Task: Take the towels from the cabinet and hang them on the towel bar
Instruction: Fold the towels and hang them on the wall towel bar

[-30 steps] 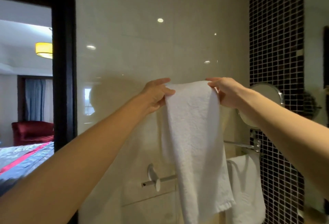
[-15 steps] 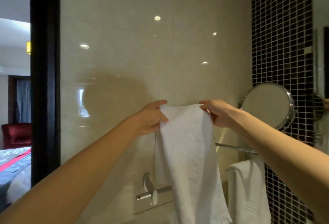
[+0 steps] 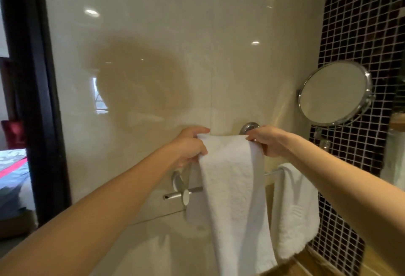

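Both hands, left hand (image 3: pixel 190 147) and right hand (image 3: pixel 268 141), pinch the white towel (image 3: pixel 234 188) by its top fold. If it is released off-centre on the towel bar (image 3: pixel 184 192), the longer side could drag it off.

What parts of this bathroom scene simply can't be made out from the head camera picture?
- Long chrome towel bar: its middle is hidden behind the held white terry towel.
- Whether that towel already rests on a bar: its top fold and both hands cover that spot.
- Fingers of the left hand and right hand: partly tucked into the cloth.
- Second white hanging towel: its left edge is covered.
- Round chrome wall mirror: reflection blank.
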